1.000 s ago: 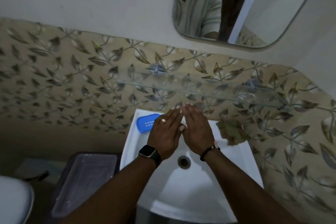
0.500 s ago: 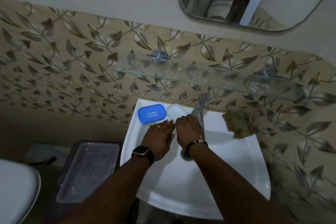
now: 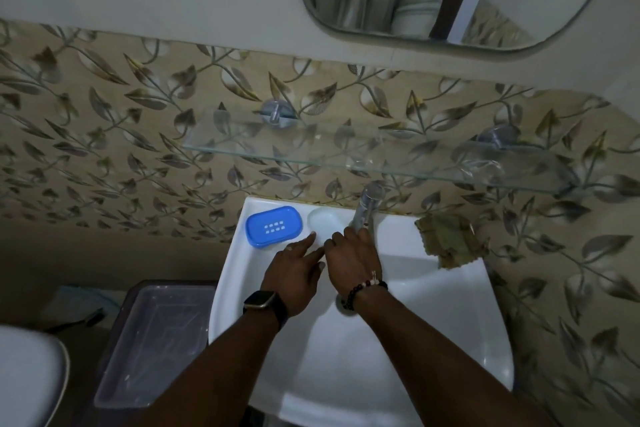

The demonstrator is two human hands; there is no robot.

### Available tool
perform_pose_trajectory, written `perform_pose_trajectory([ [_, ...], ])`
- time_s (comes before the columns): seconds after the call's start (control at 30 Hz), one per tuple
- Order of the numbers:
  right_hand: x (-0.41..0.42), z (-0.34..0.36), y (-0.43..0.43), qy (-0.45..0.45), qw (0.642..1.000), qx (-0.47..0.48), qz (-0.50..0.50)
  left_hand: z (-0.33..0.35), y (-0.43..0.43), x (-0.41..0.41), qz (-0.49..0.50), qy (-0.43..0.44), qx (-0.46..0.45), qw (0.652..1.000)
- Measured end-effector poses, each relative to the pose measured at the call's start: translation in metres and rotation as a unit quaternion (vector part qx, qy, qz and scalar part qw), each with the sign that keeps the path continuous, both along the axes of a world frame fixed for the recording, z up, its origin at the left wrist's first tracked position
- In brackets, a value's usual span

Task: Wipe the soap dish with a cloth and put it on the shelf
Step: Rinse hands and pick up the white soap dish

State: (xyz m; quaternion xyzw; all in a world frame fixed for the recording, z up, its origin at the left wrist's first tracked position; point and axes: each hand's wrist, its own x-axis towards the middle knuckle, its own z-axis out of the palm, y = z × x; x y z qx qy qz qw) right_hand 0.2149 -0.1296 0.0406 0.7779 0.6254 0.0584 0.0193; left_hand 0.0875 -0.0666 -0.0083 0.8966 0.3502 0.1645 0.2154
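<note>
Blue soap dish (image 3: 274, 226) on sink (image 3: 450, 305) far-left corner, just left of left hand (image 3: 294, 274); fingers spread, empty. Right hand (image 3: 353, 256) flat, empty, beside it. Cloth (image 3: 450, 239) far right. Glass shelf (image 3: 346, 149) above.

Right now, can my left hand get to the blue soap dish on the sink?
Probably yes. The left hand is open just beside the soap dish on the sink ledge, nothing between them.

Single head view, steeply downward, close over sink (image 3: 485, 340), facing wall.
</note>
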Motion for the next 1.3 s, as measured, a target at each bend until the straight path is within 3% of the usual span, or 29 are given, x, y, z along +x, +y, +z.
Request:
perform_pose_trajectory([
  [0.13,-0.012,0.006,-0.02,0.036,0.998,0.049,-0.006,0.004,-0.011,-0.015,0.063,-0.085,-0.081,0.991],
  [0.27,-0.037,0.002,-0.048,0.094,0.988,0.126,-0.011,0.003,-0.026,-0.034,0.116,-0.208,-0.201,0.95],
  [0.4,-0.061,-0.007,-0.076,0.198,0.964,0.172,-0.054,0.0,-0.042,-0.052,0.14,-0.244,-0.302,0.911],
  [0.53,-0.076,-0.017,-0.094,0.342,0.914,0.164,-0.142,0.001,-0.053,-0.065,0.131,-0.239,-0.3,0.914],
  [0.7,-0.079,-0.014,-0.114,0.521,0.808,0.175,-0.214,0.009,-0.063,-0.073,0.087,-0.262,-0.239,0.931],
  [1.0,-0.062,0.029,-0.126,0.746,0.572,0.287,-0.185,0.068,-0.065,-0.052,-0.024,-0.31,-0.076,0.947],
  [1.13,-0.056,0.048,-0.127,0.778,0.516,0.324,-0.155,0.098,-0.067,-0.042,-0.052,-0.318,-0.028,0.946],
  [1.3,-0.055,0.053,-0.131,0.79,0.484,0.343,-0.158,0.104,-0.069,-0.038,-0.068,-0.335,-0.025,0.94],
])
